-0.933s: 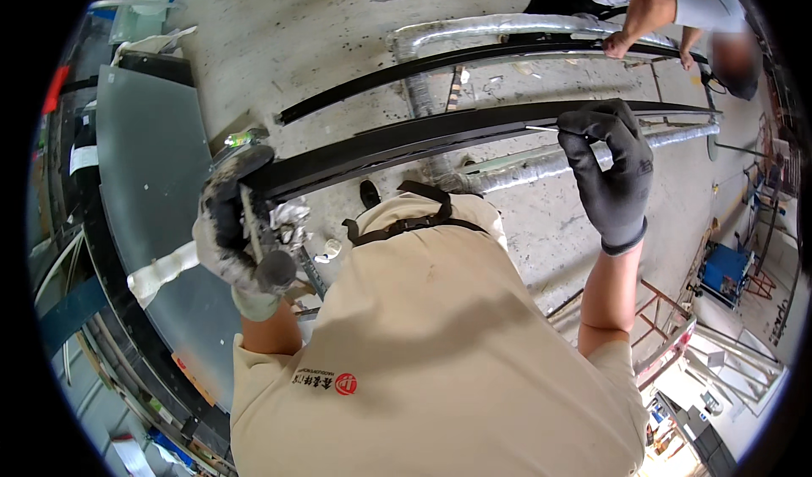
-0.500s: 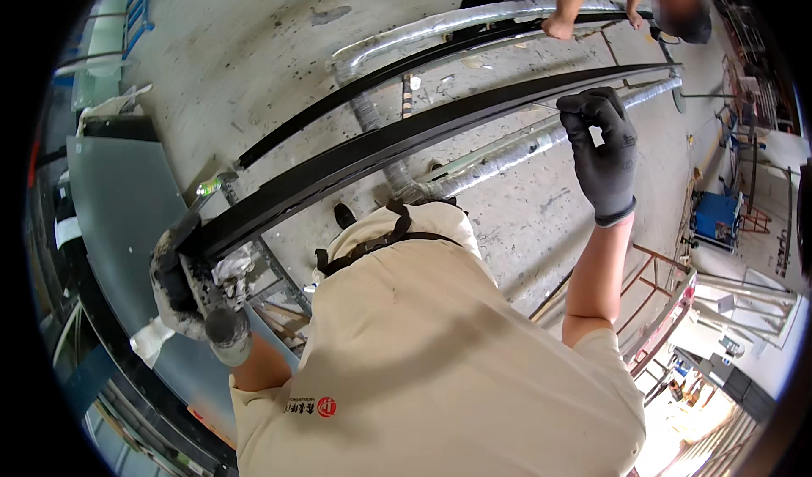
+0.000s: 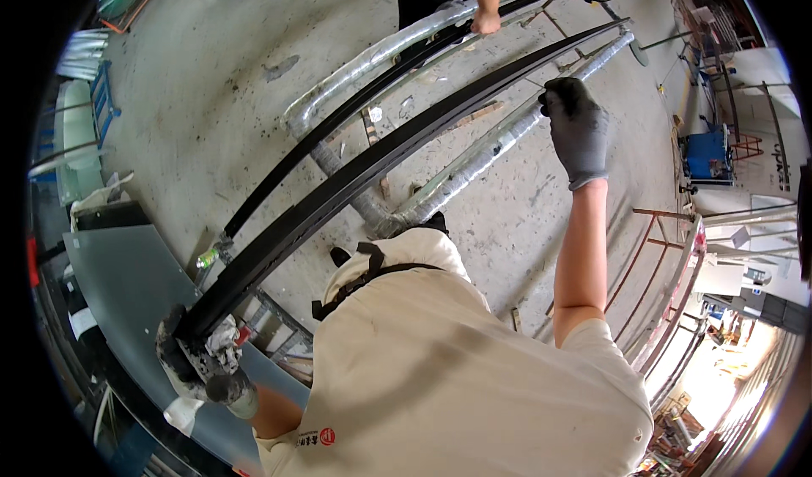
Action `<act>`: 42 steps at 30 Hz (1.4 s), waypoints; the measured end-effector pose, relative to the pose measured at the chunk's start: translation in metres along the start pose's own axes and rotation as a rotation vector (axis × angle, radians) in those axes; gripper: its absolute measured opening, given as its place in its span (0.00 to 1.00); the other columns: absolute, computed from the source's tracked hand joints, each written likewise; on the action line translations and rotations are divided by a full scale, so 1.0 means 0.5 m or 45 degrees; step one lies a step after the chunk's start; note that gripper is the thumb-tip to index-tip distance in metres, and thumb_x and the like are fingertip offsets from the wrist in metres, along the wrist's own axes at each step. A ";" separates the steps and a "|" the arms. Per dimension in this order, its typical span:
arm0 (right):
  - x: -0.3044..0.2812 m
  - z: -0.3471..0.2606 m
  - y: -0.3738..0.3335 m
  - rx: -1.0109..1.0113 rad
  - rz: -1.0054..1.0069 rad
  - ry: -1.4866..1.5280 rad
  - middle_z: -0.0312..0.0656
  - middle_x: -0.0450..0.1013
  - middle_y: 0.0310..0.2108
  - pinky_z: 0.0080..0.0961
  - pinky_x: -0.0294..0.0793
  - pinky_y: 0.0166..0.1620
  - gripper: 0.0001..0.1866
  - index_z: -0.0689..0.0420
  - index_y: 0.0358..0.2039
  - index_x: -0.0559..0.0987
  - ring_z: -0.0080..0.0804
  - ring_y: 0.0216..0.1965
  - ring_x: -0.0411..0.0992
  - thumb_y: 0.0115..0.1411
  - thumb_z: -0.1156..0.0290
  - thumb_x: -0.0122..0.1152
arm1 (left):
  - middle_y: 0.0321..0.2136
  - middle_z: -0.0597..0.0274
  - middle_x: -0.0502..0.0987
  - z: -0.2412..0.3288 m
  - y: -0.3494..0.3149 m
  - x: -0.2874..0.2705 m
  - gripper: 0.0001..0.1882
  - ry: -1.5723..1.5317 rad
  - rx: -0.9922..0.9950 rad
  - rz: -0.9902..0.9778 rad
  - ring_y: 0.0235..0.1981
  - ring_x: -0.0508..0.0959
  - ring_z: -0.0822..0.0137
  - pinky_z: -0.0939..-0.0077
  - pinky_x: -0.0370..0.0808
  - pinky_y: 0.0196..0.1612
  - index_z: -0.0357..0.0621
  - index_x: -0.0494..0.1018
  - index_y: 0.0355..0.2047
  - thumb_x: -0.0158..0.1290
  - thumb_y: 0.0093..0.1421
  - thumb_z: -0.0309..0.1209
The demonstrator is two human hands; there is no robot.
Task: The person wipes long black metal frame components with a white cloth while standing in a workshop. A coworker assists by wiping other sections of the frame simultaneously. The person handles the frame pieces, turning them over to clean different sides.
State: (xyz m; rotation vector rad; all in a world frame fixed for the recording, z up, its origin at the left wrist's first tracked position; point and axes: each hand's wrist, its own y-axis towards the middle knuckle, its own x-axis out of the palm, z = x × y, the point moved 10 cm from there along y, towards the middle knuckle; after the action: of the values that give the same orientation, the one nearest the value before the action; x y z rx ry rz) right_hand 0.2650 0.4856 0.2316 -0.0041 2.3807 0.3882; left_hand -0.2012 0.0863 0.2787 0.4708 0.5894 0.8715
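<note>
Left hand (image 3: 199,363), gloved, clenched around lower end of long black bar (image 3: 372,168), right hand (image 3: 577,130), gloved, gripping bar's upper stretch, wrapped pipe (image 3: 474,160) just beyond, concrete floor (image 3: 211,122) beneath.

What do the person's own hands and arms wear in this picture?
The right hand wears a dark grey glove ending at the wrist. The left hand wears a dirty, worn grey-and-black glove. Both forearms are bare; short cream shirt sleeves cover the upper arms.
</note>
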 end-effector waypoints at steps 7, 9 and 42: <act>-0.016 0.018 0.045 -0.013 0.074 -0.280 0.50 0.81 0.32 0.40 0.78 0.40 0.09 0.58 0.39 0.81 0.50 0.34 0.81 0.65 0.68 0.58 | 0.49 0.32 0.75 0.021 0.010 0.013 0.61 0.057 -0.085 0.015 0.43 0.81 0.48 0.62 0.82 0.44 0.15 0.61 0.59 0.53 0.57 0.73; -0.011 0.033 0.052 -0.072 0.082 -0.332 0.52 0.80 0.32 0.45 0.77 0.40 0.09 0.58 0.40 0.80 0.54 0.35 0.79 0.65 0.67 0.58 | 0.50 0.34 0.74 0.007 0.005 0.004 0.58 0.059 -0.078 -0.043 0.45 0.80 0.48 0.60 0.81 0.48 0.15 0.64 0.58 0.47 0.61 0.72; 0.018 -0.045 0.032 -0.248 0.070 -0.227 0.50 0.75 0.28 0.40 0.74 0.35 0.04 0.60 0.35 0.78 0.50 0.30 0.75 0.61 0.73 0.61 | 0.47 0.36 0.76 0.000 0.036 0.024 0.58 0.204 -0.008 -0.039 0.42 0.81 0.49 0.58 0.82 0.45 0.19 0.66 0.58 0.46 0.59 0.75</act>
State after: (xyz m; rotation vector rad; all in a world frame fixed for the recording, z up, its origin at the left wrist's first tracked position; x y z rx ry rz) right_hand 0.2417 0.4956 0.2460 0.0060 2.1633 0.6200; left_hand -0.2055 0.1062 0.2863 0.3873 0.7382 0.8866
